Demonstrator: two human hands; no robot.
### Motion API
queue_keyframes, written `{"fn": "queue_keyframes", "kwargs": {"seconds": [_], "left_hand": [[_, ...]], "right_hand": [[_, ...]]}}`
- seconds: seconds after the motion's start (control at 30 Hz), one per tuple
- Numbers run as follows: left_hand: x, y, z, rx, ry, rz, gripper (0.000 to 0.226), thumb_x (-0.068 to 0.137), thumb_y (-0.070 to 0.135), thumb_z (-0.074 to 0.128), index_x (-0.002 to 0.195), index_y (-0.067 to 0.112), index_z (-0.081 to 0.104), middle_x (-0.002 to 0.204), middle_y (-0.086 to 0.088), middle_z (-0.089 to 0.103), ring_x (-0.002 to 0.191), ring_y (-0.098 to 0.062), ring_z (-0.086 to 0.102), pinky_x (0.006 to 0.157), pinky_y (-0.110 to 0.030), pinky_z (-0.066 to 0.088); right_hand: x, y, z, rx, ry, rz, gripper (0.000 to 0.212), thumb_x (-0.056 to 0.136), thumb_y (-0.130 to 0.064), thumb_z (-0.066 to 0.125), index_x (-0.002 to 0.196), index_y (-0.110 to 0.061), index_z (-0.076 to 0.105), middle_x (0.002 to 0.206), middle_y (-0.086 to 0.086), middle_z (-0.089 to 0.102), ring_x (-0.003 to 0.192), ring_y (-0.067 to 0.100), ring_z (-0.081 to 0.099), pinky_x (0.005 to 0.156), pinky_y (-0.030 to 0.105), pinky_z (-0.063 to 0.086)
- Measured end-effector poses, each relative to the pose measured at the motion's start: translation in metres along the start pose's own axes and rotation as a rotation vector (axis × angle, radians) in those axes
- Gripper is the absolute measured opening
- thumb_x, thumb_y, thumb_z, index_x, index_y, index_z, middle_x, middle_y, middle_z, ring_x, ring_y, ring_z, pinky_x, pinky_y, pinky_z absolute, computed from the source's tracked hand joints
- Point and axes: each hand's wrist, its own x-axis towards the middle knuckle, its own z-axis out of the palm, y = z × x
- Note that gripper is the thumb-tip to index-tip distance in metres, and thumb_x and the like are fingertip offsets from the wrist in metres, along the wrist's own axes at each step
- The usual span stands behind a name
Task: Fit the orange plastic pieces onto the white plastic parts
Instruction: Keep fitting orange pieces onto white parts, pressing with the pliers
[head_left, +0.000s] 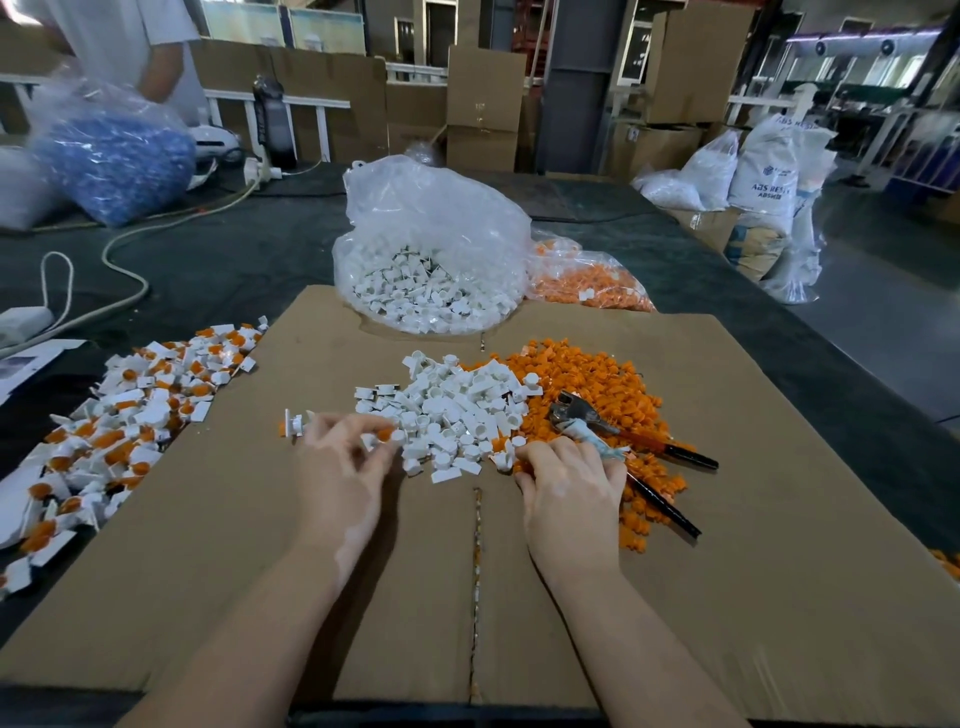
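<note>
Head view: left hand (347, 457) pinches a small orange piece (385, 434) at the near-left edge of the white parts pile (451, 410), right hand (566, 480) curls over the seam between white parts and the orange pieces pile (587, 384), apparently gripping a white part (503, 459), exact hold unclear. Finished assemblies (119, 415) lie heaped well left on the cardboard sheet (727, 519). Risk: pliers (623, 441) lie just beside the right hand, so a careless reach could knock them and scatter pieces; mixed piles invite wrong picks.
</note>
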Motion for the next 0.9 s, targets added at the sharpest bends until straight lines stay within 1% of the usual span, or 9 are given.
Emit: {"fn": "queue_keyframes", "kwargs": {"seconds": [0.07, 0.1, 0.17, 0.4, 0.47, 0.57, 0.63, 0.73, 0.9], "left_hand": [[0.012, -0.011, -0.01, 0.175, 0.05, -0.033, 0.015, 0.082, 0.001, 0.066, 0.093, 0.011, 0.07, 0.092, 0.001, 0.041, 0.085, -0.024, 0.055, 0.082, -0.016, 0.044], [0.016, -0.017, -0.014, 0.256, 0.062, -0.05, 0.016, 0.083, 0.004, 0.066, 0.096, 0.011, 0.07, 0.095, 0.0, 0.041, 0.093, -0.029, 0.054, 0.089, -0.027, 0.044], [0.02, -0.026, -0.018, 0.322, 0.075, -0.075, 0.017, 0.084, 0.005, 0.065, 0.099, 0.012, 0.07, 0.1, -0.002, 0.041, 0.104, -0.032, 0.05, 0.097, -0.036, 0.041], [0.02, -0.031, -0.014, 0.508, 0.099, -0.075, 0.034, 0.085, 0.002, 0.058, 0.111, 0.022, 0.066, 0.123, -0.01, 0.046, 0.119, -0.028, 0.029, 0.102, -0.037, 0.028], [0.013, -0.025, -0.009, 0.474, 0.096, 0.006, 0.035, 0.082, 0.002, 0.061, 0.11, 0.023, 0.067, 0.12, -0.008, 0.049, 0.116, -0.026, 0.03, 0.1, -0.034, 0.025], [0.005, -0.014, 0.005, 0.4, -0.044, 0.189, 0.021, 0.079, 0.006, 0.068, 0.097, 0.017, 0.071, 0.101, -0.005, 0.058, 0.1, -0.022, 0.04, 0.084, -0.019, 0.022], [0.0, -0.008, 0.014, 0.425, -0.158, 0.24, 0.016, 0.083, 0.016, 0.067, 0.099, 0.016, 0.071, 0.096, 0.0, 0.059, 0.099, -0.022, 0.043, 0.082, -0.021, 0.024], [-0.005, -0.005, 0.023, 0.467, -0.211, 0.209, 0.024, 0.086, 0.032, 0.063, 0.105, 0.019, 0.069, 0.102, 0.004, 0.058, 0.103, -0.019, 0.041, 0.086, -0.028, 0.028], [-0.009, -0.003, 0.029, 0.432, -0.211, 0.191, 0.026, 0.089, 0.032, 0.059, 0.109, 0.019, 0.067, 0.107, 0.003, 0.059, 0.106, -0.019, 0.043, 0.091, -0.03, 0.031]], "right_hand": [[0.0, 0.0, 0.0, 0.0, 0.003, -0.005, 0.026, 0.059, -0.003, 0.085, 0.072, -0.017, 0.068, 0.066, -0.001, 0.061, 0.066, 0.023, 0.058, 0.066, 0.039, 0.044], [0.0, 0.0, 0.0, 0.001, 0.005, -0.006, 0.025, 0.06, -0.003, 0.084, 0.072, -0.017, 0.068, 0.067, -0.001, 0.061, 0.067, 0.023, 0.059, 0.066, 0.039, 0.044], [-0.001, 0.0, 0.0, 0.002, 0.01, -0.007, 0.023, 0.062, -0.004, 0.084, 0.073, -0.017, 0.068, 0.067, 0.0, 0.062, 0.067, 0.023, 0.059, 0.066, 0.04, 0.044], [-0.001, 0.001, 0.003, 0.011, 0.012, 0.008, 0.023, 0.062, -0.002, 0.083, 0.074, -0.017, 0.069, 0.067, 0.0, 0.061, 0.067, 0.024, 0.059, 0.067, 0.04, 0.045], [-0.001, 0.001, 0.004, 0.019, 0.004, 0.013, 0.024, 0.062, 0.0, 0.081, 0.074, -0.016, 0.068, 0.068, 0.0, 0.061, 0.067, 0.024, 0.058, 0.068, 0.041, 0.044], [-0.001, 0.001, 0.005, 0.022, 0.01, 0.012, 0.02, 0.063, -0.005, 0.08, 0.075, -0.015, 0.068, 0.07, 0.001, 0.062, 0.067, 0.024, 0.058, 0.067, 0.041, 0.044], [0.0, 0.001, 0.004, 0.032, 0.019, 0.009, 0.016, 0.066, -0.012, 0.081, 0.077, -0.015, 0.07, 0.072, 0.001, 0.063, 0.068, 0.025, 0.059, 0.067, 0.041, 0.044], [0.001, 0.002, 0.005, 0.001, 0.006, -0.008, 0.013, 0.068, -0.015, 0.081, 0.074, -0.017, 0.071, 0.07, 0.001, 0.061, 0.066, 0.024, 0.058, 0.066, 0.041, 0.044], [0.001, 0.001, 0.004, 0.007, -0.035, 0.013, 0.02, 0.063, -0.014, 0.084, 0.072, -0.014, 0.066, 0.07, 0.002, 0.061, 0.067, 0.024, 0.059, 0.065, 0.041, 0.045]]}}
